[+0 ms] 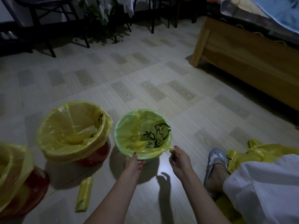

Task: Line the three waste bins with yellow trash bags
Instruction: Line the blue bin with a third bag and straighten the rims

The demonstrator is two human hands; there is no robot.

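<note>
Setting: tiled floor (161, 88), dim light, wooden bed frame (242, 52) at upper right.
Green bin (120, 152): stands upright on the floor, centre of view; yellow bag (145, 135) with black print lines its inside and is folded over the rim.
Left hand (133, 164): at the near rim of the green bin, fingers closed over the folded bag edge, thumb on top.
Right hand (178, 160): just right of the same rim, thumb and fingers pinching a twisted corner of the bag; the corner is drawn taut from the rim.
Red bin, middle (95, 157): left of the green bin, just beside it; yellow liner draped over its rim.
Red bin, left edge (32, 183): partly out of frame; yellow liner over its rim.
Bag roll (84, 194): lies on the floor between the red bins and the left forearm.
Loose yellow bags (258, 152): heaped at right, behind a foot in a grey shoe (215, 160).
</note>
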